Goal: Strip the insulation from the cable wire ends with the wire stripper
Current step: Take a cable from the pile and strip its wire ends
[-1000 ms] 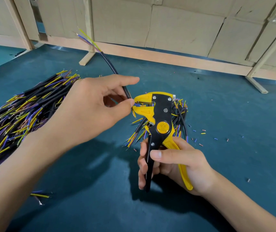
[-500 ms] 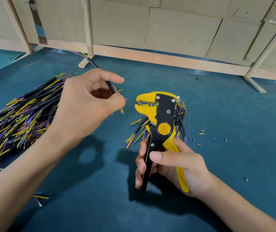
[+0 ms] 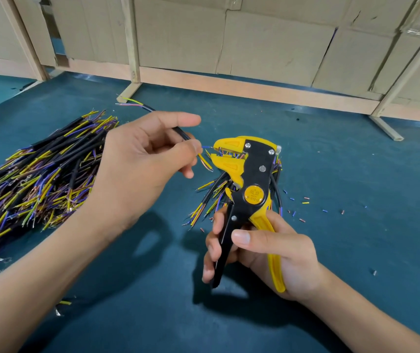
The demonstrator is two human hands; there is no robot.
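My left hand (image 3: 142,159) pinches a short black cable (image 3: 180,133) between thumb and fingers. Its near end fans into thin coloured wires; a blue one reaches into the jaws of the stripper, while yellow and copper-tipped ones hang below. The far end of the cable shows yellow, pink and blue wires past my hand. My right hand (image 3: 275,253) grips the handles of the yellow and black wire stripper (image 3: 250,179), held upright with its jaws facing left and slightly apart.
A large pile of black cables (image 3: 33,169) with yellow and purple wire ends lies at the left on the blue table (image 3: 356,161). A smaller bunch (image 3: 208,200) lies behind the stripper. Cut insulation bits (image 3: 305,202) are scattered at the right. A cardboard wall on wooden frames stands behind.
My left hand pulled the cable away from the stripper, then brought it back right so a blue wire enters the jaws. The far end of the cable dropped lower. My right hand stayed put.
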